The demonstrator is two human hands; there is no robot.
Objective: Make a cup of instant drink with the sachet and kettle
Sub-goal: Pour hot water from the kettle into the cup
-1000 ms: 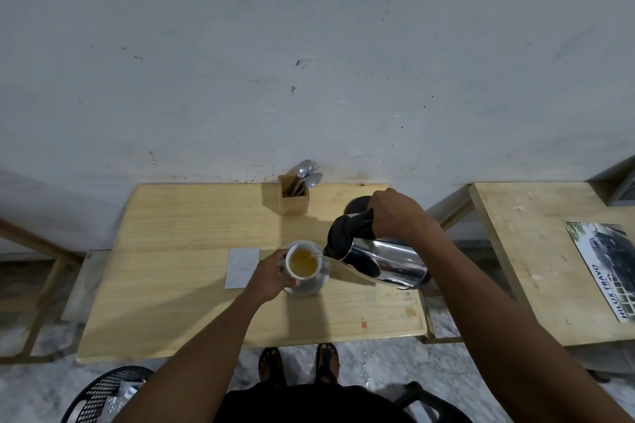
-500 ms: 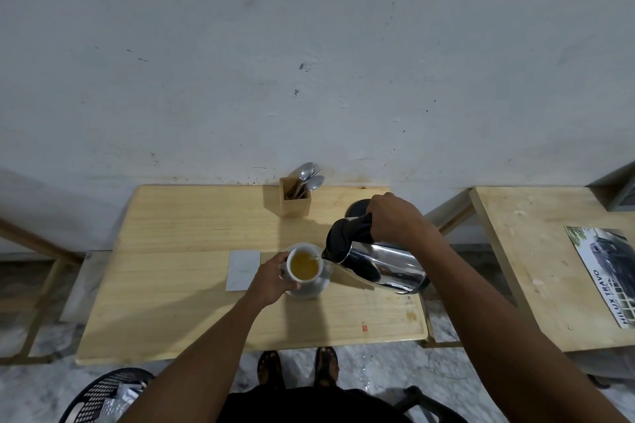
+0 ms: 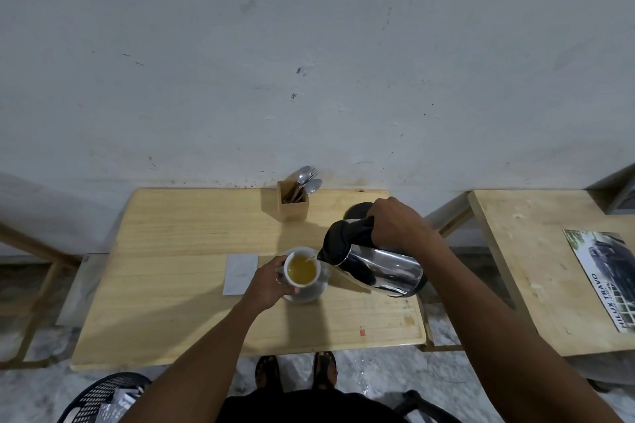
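Pouring is being continued: the kettle (image 3: 374,264), gripped by the right hand (image 3: 395,227), is being tipped further. The cup (image 3: 301,269), steadied by the left hand (image 3: 268,282), is being filled near the table's (image 3: 171,285) middle.

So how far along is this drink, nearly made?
Well along. Done: the cup stands on its saucer and already holds yellowish liquid. In hand: the right hand tips the kettle, spout at the rim, while the left hand steadies the cup. Left: probably setting the kettle on its base and stirring; the spoons sit in their holder.
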